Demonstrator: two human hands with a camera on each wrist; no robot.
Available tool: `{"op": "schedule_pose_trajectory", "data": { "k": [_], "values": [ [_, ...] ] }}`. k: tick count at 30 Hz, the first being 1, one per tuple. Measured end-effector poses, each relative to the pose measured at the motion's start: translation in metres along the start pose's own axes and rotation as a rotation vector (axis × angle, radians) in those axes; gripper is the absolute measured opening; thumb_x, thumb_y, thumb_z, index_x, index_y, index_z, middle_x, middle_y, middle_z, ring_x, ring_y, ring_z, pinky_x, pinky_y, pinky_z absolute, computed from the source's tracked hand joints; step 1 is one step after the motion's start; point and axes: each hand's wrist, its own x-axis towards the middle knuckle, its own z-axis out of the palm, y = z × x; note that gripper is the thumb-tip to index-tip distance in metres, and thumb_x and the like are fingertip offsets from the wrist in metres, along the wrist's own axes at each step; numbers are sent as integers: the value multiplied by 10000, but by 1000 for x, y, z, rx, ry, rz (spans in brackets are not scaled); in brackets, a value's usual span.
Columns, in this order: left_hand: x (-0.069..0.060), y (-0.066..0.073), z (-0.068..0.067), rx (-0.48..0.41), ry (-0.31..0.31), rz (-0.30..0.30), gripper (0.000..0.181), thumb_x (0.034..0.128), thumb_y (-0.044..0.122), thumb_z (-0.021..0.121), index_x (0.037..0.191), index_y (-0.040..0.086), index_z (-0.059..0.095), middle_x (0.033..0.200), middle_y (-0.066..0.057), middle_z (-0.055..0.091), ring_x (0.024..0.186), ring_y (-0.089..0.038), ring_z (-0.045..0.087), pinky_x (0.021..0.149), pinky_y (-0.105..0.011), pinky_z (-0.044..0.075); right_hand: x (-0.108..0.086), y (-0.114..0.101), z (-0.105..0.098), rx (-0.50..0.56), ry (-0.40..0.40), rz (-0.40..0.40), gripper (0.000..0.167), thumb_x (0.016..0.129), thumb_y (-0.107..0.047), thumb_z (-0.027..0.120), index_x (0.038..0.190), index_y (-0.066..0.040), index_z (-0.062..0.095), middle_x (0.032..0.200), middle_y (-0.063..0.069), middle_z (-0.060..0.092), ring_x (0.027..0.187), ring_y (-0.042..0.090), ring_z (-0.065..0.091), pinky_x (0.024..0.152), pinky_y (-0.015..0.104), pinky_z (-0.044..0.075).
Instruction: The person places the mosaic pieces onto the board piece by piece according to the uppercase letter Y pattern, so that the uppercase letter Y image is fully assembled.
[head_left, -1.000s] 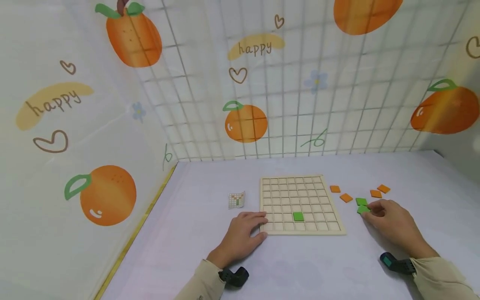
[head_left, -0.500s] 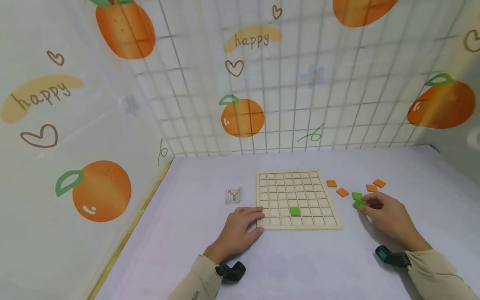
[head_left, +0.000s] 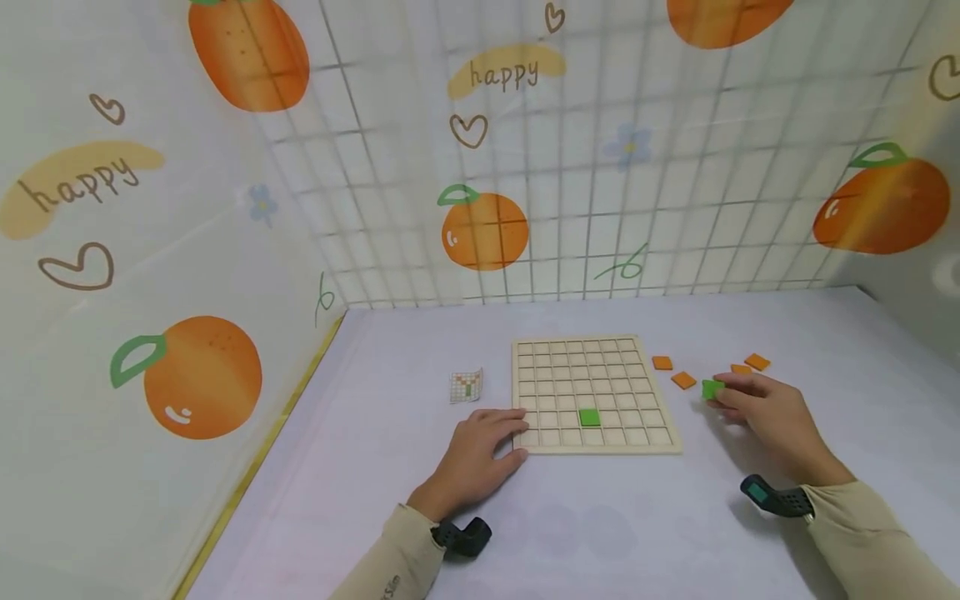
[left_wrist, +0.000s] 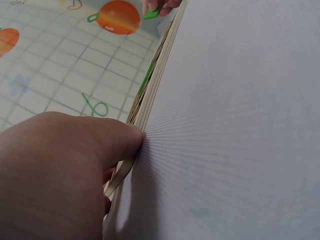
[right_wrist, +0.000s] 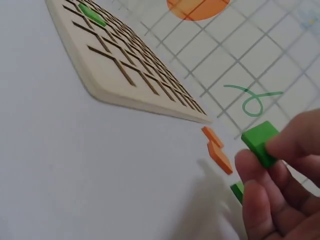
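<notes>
fingers (right_wrist: 256, 200) pinch a green tile (right_wrist: 260, 135) near orange tiles (right_wrist: 219, 157).

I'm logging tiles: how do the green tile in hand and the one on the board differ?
The held tile is raised in the right hand; the board tile lies flat on the wooden board. The held tile is partly covered by that hand; the board tile shows its whole top. Both are green.
</notes>
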Motion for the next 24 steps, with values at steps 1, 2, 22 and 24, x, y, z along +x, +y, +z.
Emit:
{"op": "schedule_pose_trajectory", "data": {
  "k": [1,2,22,24],
  "values": [
    [0,0,0,-2,-1,-3,381,970,330,620,1318,182,668,1461,113,525,1335,-207,450,1061,-524,366,1,-1,1,27,-6,6,569,999,-390,608,1399,8,536,1128,-30,662,880,72,679,717,206,541],
    [-1,-1,0,-3,-1,-4,381,970,330,621,1318,181,668,1461,113,524,1337,-209,449,1062,-526,365,2,-2,3,55,-13,5,570,999,-370,614,1411,14,525,1118,-70,645,890,59,681,725,211,546],
    [-1,-1,0,-10,16,15,381,962,306,629,1316,170,666,1453,95,537,1324,-198,455,1039,-513,376,15,-24,30,291,-180,41,683,994,-351,639,1508,27,395,1516,207,385,1022,3,653,857,189,520],
    [0,-1,0,-8,14,12,384,964,313,626,1319,173,665,1455,99,534,1325,-194,454,1041,-510,375,15,-28,33,316,-186,41,692,992,-341,645,1510,34,382,1509,217,397,1027,14,660,867,190,518]
  ]
}}
